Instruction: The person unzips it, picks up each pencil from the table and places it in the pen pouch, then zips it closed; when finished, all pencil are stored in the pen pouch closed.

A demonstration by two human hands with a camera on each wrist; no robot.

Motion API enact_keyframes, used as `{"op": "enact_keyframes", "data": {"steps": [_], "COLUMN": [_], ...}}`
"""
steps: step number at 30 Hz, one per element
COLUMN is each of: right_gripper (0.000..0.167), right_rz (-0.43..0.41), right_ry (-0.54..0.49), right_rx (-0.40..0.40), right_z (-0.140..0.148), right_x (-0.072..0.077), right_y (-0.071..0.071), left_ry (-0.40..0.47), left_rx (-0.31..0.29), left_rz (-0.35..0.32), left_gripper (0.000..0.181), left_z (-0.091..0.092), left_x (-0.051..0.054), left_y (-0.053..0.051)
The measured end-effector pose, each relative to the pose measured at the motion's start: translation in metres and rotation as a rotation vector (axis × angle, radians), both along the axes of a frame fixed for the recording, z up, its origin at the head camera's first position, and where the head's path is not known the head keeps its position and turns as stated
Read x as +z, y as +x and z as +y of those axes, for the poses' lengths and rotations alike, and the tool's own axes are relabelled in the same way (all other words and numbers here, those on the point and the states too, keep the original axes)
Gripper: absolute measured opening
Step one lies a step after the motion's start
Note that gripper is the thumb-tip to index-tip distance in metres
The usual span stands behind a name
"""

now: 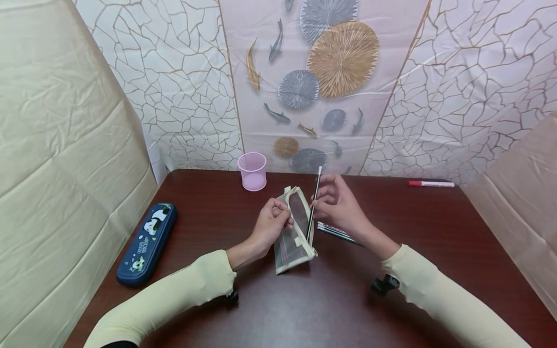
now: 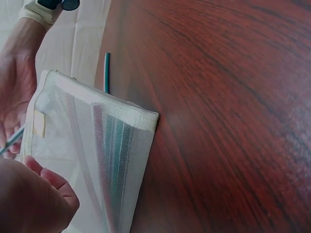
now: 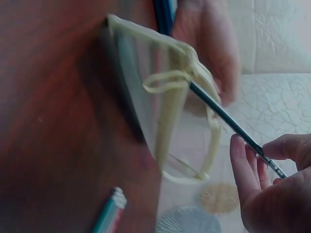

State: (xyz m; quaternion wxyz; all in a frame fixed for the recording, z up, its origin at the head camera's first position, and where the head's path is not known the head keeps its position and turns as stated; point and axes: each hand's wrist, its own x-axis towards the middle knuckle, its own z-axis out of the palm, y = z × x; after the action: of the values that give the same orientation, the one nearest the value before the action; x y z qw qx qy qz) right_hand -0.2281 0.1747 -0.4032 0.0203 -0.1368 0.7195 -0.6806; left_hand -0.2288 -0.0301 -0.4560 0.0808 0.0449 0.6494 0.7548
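Observation:
A see-through mesh zip pouch (image 1: 285, 253) with cream edging stands tilted near the table's middle, its mouth spread apart. My left hand (image 1: 271, 223) pinches one edge of that mouth. Between thumb and fingers, my right hand (image 1: 341, 205) holds a dark pencil (image 1: 317, 183) slantwise, white end up. The pencil's lower end reaches into the mouth of the pouch. Through the mesh in the left wrist view, several long green and reddish pencils (image 2: 114, 155) show inside. More pencils (image 1: 335, 231) lie on the table under my right hand, partly hidden by it.
A dark blue panda pencil case (image 1: 145, 244) lies at the table's left. At the back stand a pink-purple cup (image 1: 253, 173) and the patterned wall covering (image 1: 196, 87). A red-and-white marker (image 1: 432, 183) lies at the back right of the brown table (image 1: 426, 232).

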Motion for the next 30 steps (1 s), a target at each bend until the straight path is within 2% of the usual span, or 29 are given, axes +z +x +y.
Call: {"op": "enact_keyframes", "data": {"steps": [4, 8, 18, 30], "right_gripper": [0.057, 0.057, 0.055, 0.055], "right_rz": [-0.043, -0.072, -0.17, -0.254], "right_ry": [0.045, 0.043, 0.013, 0.02], "right_rx": [0.019, 0.02, -0.011, -0.041], "right_z": [-0.005, -0.008, -0.015, -0.022], "right_x": [-0.011, -0.017, -0.025, -0.032], "right_y": [0.004, 0.007, 0.011, 0.006], "left_ry": [-0.006, -0.005, 0.013, 0.04], "left_rx": [0.003, 0.005, 0.015, 0.022], "left_rz": [0.006, 0.011, 0.001, 0.017], "left_gripper": [0.011, 0.011, 0.012, 0.014], "left_z": [0.002, 0.004, 0.007, 0.009], "left_x": [-0.001, -0.002, -0.002, -0.004], "left_y": [-0.001, 0.0, 0.003, 0.003]}}
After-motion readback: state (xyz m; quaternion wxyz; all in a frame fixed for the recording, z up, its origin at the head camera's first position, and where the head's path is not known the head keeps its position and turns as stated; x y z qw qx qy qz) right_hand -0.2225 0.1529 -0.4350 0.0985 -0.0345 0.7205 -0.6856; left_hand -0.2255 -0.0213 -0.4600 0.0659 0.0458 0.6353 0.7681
